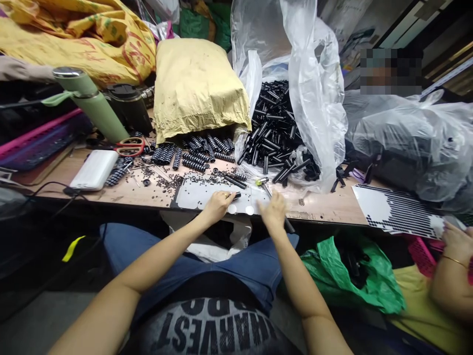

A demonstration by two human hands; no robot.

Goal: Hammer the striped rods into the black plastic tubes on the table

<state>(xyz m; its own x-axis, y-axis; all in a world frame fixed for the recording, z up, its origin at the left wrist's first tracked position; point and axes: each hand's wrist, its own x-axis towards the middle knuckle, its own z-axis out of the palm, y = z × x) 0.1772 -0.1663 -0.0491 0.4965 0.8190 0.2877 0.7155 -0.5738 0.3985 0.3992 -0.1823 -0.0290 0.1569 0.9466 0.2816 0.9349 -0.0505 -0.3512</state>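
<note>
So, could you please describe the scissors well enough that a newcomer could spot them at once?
Start at the tall green bottle on the left of the wooden table. Just right of its base, before the dark mug, lie the scissors. Their red handles stand out among the black parts around them.

**Hidden / cut off / unclear**

Right hand [274, 213] was motion-blurred; its grip on the black tube [288, 226] couldn't be read. Left hand [218, 204] covered most of its black piece [235, 195]. Co-worker's hand [457, 242] was cut by the right edge. Small black bits [168, 183] on the table [121, 193] were too tiny to identify. Yellow sack [74, 34] ran off the upper left.
</note>
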